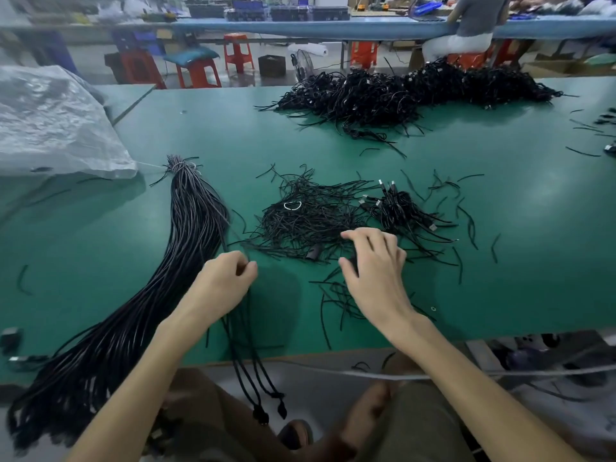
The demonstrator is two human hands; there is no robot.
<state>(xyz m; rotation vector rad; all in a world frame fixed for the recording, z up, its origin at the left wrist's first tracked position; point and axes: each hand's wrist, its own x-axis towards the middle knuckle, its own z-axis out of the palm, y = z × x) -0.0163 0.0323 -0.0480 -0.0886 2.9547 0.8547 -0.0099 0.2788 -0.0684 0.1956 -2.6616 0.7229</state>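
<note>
My green bench [500, 168] faces a long blue bench [300, 28]; orange stools [198, 73] stand on the pale floor [266, 51] between.

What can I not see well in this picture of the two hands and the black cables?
Head view: the right hand covers what lies under its palm; whether it holds anything is hidden.
Head view: fingers of the left hand hide how many thin cables it pinches.
Head view: the long bundle blurs out at the lower left edge.
</note>
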